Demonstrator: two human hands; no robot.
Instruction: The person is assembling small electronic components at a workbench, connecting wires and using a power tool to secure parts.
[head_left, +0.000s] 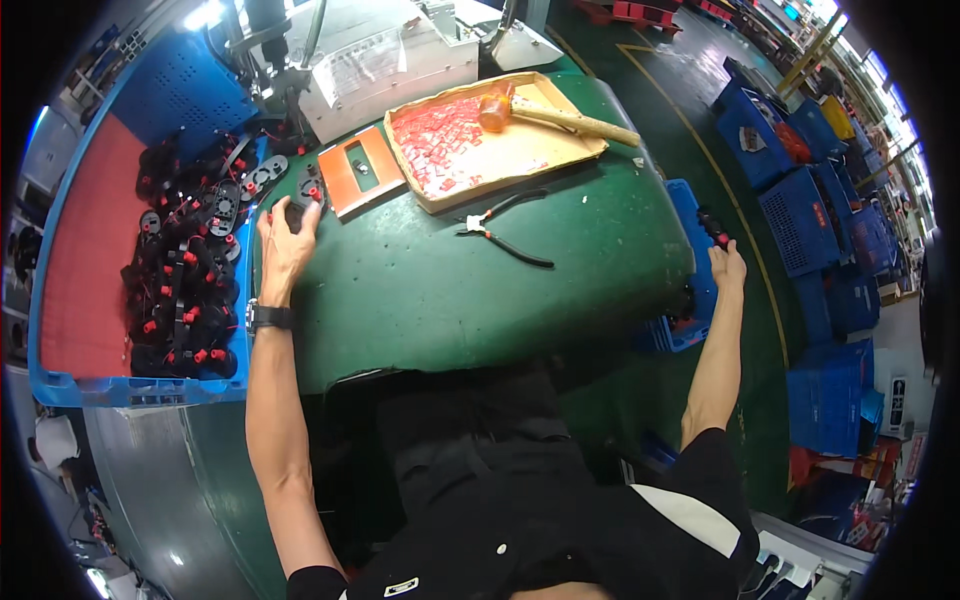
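Observation:
My left hand (287,240) is closed round a dark plastic part (294,214) at the left edge of the green bench. Just beyond the fingers lies another dark part with a red piece (310,188). Out to the right, my right hand (730,264) grips a long black plastic part with a red piece (713,226), above a blue crate (684,205). Pliers with black handles (505,228) lie spread on the bench. Behind them, a shallow cardboard tray (560,160) holds many small red pieces (440,145) and a mallet (560,118) with an amber head.
A large blue bin (140,392) on the left holds a heap of black parts with red pieces (190,290). An orange frame (352,203) lies beside the tray. A pale machine (390,70) stands at the back. Stacked blue crates (795,230) line the far right.

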